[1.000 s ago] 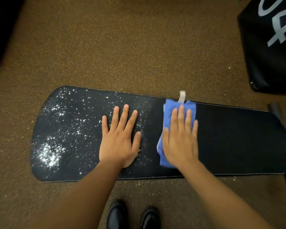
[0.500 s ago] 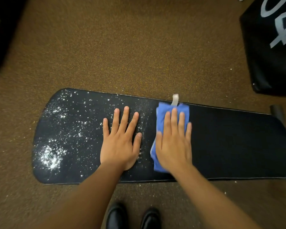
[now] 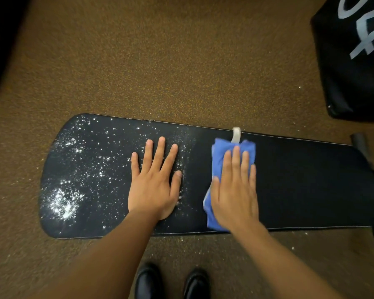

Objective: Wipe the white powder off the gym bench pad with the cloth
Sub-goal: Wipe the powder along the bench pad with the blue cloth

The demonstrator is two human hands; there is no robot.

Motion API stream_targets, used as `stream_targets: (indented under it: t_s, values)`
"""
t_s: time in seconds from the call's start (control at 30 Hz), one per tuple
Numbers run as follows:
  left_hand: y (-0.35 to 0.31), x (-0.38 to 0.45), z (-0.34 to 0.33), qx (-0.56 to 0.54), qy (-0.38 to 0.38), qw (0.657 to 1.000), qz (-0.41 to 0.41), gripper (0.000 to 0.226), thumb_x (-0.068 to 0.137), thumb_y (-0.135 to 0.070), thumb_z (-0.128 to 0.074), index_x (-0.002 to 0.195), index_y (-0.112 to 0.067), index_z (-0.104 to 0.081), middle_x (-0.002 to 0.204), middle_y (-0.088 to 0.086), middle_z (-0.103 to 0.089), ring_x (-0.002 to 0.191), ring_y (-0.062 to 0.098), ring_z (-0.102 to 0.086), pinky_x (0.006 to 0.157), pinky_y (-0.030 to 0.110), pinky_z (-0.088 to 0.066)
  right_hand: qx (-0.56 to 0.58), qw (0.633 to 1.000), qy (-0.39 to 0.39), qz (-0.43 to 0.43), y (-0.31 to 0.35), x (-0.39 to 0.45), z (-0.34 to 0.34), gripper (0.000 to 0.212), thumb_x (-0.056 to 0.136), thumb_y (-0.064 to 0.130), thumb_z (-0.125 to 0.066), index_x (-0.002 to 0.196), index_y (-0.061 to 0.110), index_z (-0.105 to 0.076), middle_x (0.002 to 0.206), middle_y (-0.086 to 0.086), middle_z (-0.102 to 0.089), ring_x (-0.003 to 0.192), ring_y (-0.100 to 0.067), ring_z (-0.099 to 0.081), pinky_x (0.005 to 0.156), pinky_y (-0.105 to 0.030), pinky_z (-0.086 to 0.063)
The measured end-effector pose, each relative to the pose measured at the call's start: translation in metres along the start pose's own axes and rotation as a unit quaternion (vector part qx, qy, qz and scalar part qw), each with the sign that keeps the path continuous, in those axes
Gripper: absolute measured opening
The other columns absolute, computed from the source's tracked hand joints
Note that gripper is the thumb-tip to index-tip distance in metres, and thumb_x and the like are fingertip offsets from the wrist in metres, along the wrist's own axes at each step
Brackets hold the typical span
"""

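White powder [image 3: 63,201] speckles the left part of the black bench pad [image 3: 311,190], thickest near its left end. The left hand [image 3: 153,186] lies flat with fingers spread at the powder's right edge. Just right of it, the right hand [image 3: 235,190] presses flat, fingers straight, on the blue cloth [image 3: 218,154] mid-pad.

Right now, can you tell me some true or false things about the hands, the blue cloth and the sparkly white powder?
1. The right hand presses flat on the folded blue cloth. True.
2. The left hand holds the cloth. False: it lies flat on the long black bench pad, touching no cloth.
3. Most scattered white powder lies on the pad's left end. True.
4. The pad right of the cloth is thick with powder. False: it looks clean.
5. Black shoes show below the pad. True.
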State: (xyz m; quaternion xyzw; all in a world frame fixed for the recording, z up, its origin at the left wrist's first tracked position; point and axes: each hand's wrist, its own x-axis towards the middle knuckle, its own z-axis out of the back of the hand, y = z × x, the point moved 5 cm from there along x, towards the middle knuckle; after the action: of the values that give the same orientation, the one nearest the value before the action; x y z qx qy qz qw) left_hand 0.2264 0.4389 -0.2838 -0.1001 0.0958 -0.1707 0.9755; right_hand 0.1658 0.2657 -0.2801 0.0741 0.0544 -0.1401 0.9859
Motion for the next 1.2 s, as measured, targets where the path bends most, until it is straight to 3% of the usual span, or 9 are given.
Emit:
stream_targets:
  t_s: [0.13,0.37,0.43,0.6,0.7,0.9,1.1,1.2]
  values:
    - [0.000,0.000,0.000,-0.003,-0.003,1.000,-0.001,0.060,0.100,-0.047,-0.017,0.156,-0.029,-0.009,0.164,-0.002,0.004,0.150,0.021,0.014,0.120,0.053,0.002,0.010,1.000,0.003,-0.022,0.029,0.058,0.003,0.069,0.096,0.037,-0.017,0.154,0.002,-0.007,0.163,-0.018,-0.002,0.150,-0.036,0.001,0.120,-0.054,-0.007]
    - [0.001,0.001,-0.001,-0.004,-0.003,1.000,-0.005,0.060,0.099,-0.044,-0.018,0.156,-0.027,-0.013,0.164,-0.002,0.002,0.151,0.021,0.011,0.119,0.053,0.001,-0.027,0.988,0.026,0.152,0.045,-0.037,-0.005,0.066,0.097,0.035,-0.026,0.154,0.003,-0.017,0.162,-0.017,-0.012,0.150,-0.035,-0.008,0.117,-0.056,-0.021]
    - [0.001,0.001,-0.002,-0.002,-0.005,1.000,-0.005,0.060,0.099,-0.044,-0.018,0.156,-0.027,-0.014,0.165,-0.001,0.001,0.151,0.022,0.009,0.119,0.053,0.000,-0.037,0.991,0.025,0.125,0.026,-0.030,-0.004,0.065,0.096,0.036,-0.026,0.153,0.003,-0.022,0.162,-0.016,-0.015,0.149,-0.035,-0.012,0.116,-0.056,-0.023]
    - [0.001,0.001,-0.002,0.004,-0.005,1.000,-0.010,0.060,0.100,-0.045,-0.018,0.156,-0.027,-0.013,0.165,0.000,0.000,0.151,0.023,0.008,0.119,0.053,0.002,-0.001,1.000,0.008,-0.024,0.031,0.058,0.005,0.072,0.092,0.038,-0.014,0.152,-0.002,-0.018,0.161,-0.022,-0.009,0.149,-0.039,-0.006,0.120,-0.056,-0.012]
    - [0.001,0.001,-0.002,0.001,-0.006,1.000,-0.011,0.060,0.099,-0.044,-0.020,0.156,-0.026,-0.014,0.165,0.000,-0.002,0.151,0.024,0.007,0.119,0.053,0.001,-0.006,1.000,-0.001,-0.003,0.048,0.057,0.003,0.070,0.094,0.036,-0.014,0.152,-0.002,-0.015,0.162,-0.022,-0.008,0.150,-0.038,-0.004,0.120,-0.055,-0.011]
    - [0.001,0.001,-0.001,-0.001,-0.008,1.000,-0.013,0.059,0.099,-0.042,-0.020,0.156,-0.025,-0.017,0.164,0.001,-0.005,0.151,0.024,0.004,0.118,0.052,0.000,-0.035,0.986,0.021,0.160,0.041,-0.046,-0.006,0.065,0.096,0.035,-0.026,0.151,0.000,-0.024,0.161,-0.019,-0.014,0.149,-0.036,-0.013,0.116,-0.055,-0.017]
    - [0.001,0.001,-0.002,-0.007,-0.012,1.000,-0.012,0.059,0.099,-0.043,-0.022,0.156,-0.026,-0.017,0.165,0.001,-0.006,0.151,0.024,0.004,0.119,0.054,-0.001,-0.013,1.000,0.007,0.027,0.042,0.036,0.003,0.070,0.092,0.035,-0.021,0.150,-0.003,-0.026,0.160,-0.022,-0.017,0.149,-0.038,-0.012,0.118,-0.056,-0.018]
    - [0.000,0.001,-0.002,-0.009,-0.012,1.000,-0.014,0.059,0.098,-0.041,-0.022,0.155,-0.024,-0.019,0.164,0.001,-0.008,0.151,0.025,0.002,0.119,0.054,-0.001,-0.014,0.999,0.009,0.030,0.060,0.051,0.001,0.070,0.093,0.036,-0.015,0.151,-0.002,-0.021,0.161,-0.022,-0.013,0.150,-0.037,-0.007,0.120,-0.056,-0.013]
